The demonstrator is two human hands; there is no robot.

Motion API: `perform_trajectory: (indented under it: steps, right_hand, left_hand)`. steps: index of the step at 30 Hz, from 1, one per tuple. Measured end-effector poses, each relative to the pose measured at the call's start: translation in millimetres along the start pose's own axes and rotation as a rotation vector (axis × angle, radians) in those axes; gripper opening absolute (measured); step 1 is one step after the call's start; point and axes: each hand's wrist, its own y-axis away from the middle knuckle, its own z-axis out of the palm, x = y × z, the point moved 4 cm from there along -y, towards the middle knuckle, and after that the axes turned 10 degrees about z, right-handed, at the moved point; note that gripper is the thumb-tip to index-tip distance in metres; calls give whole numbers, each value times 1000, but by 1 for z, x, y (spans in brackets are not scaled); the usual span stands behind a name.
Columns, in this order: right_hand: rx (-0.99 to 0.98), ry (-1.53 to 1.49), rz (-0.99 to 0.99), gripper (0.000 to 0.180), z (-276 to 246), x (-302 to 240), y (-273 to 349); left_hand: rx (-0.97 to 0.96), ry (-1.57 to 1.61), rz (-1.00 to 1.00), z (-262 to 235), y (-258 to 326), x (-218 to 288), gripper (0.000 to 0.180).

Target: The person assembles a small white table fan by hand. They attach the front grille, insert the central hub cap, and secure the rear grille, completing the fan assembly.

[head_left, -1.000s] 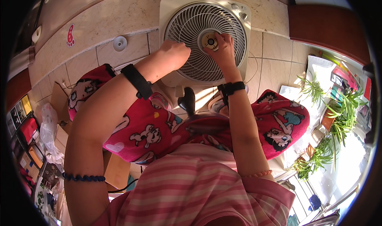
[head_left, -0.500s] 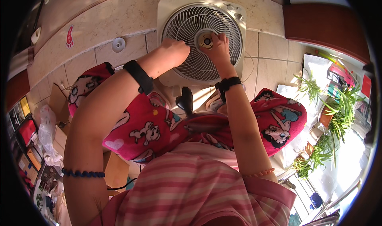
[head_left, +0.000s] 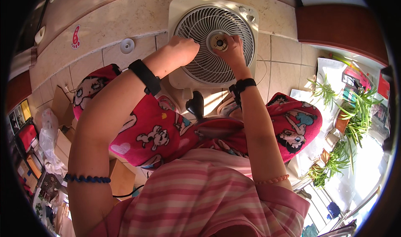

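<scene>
Working the centre cap of the box fan's front grille, both hands on it.

The white box fan (head_left: 213,40) lies flat on the tiled floor (head_left: 288,70) in front of my knees, its round grille (head_left: 200,57) facing up. My right hand (head_left: 232,49) sits at the hub, fingertips closed round the rim of the tan centre cap (head_left: 219,42), pinching it from the right side. My left hand (head_left: 184,51) rests on the grille's left part, fingers curled down onto the ribs; I cannot tell whether they hook through them or merely press. I judge this the loosening step: one hand steadies the grille while the other grips the cap. The next move, I think, calls for a firm twist at the cap with the grille kept from turning, and care not to bend the thin ribs.
</scene>
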Motion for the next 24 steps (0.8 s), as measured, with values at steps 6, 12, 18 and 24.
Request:
perform_trajectory:
  steps: [6, 12, 18, 24]
  right_hand:
    - [-138, -990, 596, 40, -38, 11, 14]
    - [-693, -1817, 547, 41, -57, -40, 73]
    - [-867, -1743, 536, 43, -66, -60, 98]
    - [-542, -753, 482, 33, -53, -3, 84]
  left_hand:
    - [257, 154, 51, -25, 2, 10, 34]
    - [571, 627, 368, -39, 7, 51, 79]
    - [393, 677, 276, -29, 16, 65, 65]
    - [643, 472, 61, -102, 74, 37, 54]
